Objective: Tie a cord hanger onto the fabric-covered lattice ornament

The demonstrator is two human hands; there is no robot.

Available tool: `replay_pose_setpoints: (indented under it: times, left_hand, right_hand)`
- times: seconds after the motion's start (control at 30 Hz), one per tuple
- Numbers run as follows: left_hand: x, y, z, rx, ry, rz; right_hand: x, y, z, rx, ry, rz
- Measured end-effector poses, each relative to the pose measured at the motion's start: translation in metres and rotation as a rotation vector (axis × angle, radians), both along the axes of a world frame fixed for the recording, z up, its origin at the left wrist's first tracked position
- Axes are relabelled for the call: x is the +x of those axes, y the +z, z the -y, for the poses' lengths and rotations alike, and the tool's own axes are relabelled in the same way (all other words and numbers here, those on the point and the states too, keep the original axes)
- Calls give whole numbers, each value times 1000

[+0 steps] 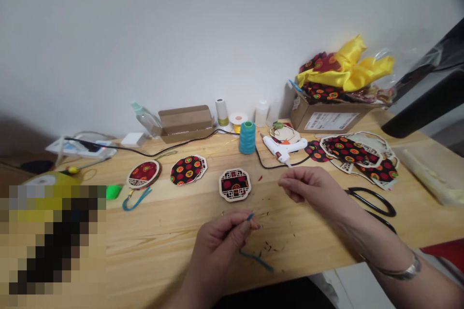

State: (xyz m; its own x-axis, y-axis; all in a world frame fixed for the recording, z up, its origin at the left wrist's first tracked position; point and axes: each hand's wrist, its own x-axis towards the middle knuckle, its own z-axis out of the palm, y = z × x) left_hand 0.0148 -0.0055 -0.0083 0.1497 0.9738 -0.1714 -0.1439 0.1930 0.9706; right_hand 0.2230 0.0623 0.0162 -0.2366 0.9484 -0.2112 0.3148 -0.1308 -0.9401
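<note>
Left hand: the left hand [223, 239] pinches the blue cord [250, 217] between thumb and fingertips, a grip that suits something so thin and leaves a short end showing
Cord tail: hangs out below that hand toward the near table [163, 236] edge, seemingly left loose so it can run freely
Right hand: the right hand [310, 186] is raised, well apart from the left, fingertips drawn together; I cannot tell whether a fine strand sits between them
Framed piece: the framed piece [235, 185] lies flat just beyond the left hand, probably to be within easy reach
Thread cone: the thread cone [247, 139] stands upright behind it, likely out of the working space
Glue gun: the white glue gun [286, 148] lies beyond the right hand, its cable trailing around it
Scissors: the black scissor handles [375, 203] show beside the right forearm, handy for that side
</note>
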Motion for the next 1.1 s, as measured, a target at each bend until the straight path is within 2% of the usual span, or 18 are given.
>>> replay_pose_setpoints:
  times: [0.1, 0.2, 0.4, 0.6, 0.7, 0.77, 0.87, 0.93, 1.0, 1.1]
  left_hand:
    - [0, 2, 1, -48, 34, 121]
    - [-2, 6, 2, -101, 73, 247]
    - [-12, 12, 5, -125, 168, 369]
    - [-14, 9, 6, -141, 177, 374]
    - [-13, 4, 5, -151, 156, 346]
    - [-13, 3, 4, -130, 122, 275]
    - [-12, 5, 0, -28, 23, 13]
    - [-10, 9, -3, 91, -62, -176]
    - [-6, 12, -6, 208, -125, -310]
    - [0, 13, -8, 297, -184, -393]
  right_hand:
    - [-2, -2, 1, 224, 49, 220]
    - [-12, -8, 3, 464, 166, 406]
    - [-33, -20, 10, 634, 477, 612]
    - [-34, -26, 12, 779, 601, 887]
    - [-32, -25, 11, 731, 616, 846]
    - [-30, -21, 10, 583, 526, 712]
    - [-26, -9, 9, 306, 408, 451]
    - [-25, -1, 9, 195, 386, 327]
    - [-24, 6, 10, 148, 394, 237]
    - [-25, 11, 12, 133, 408, 145]
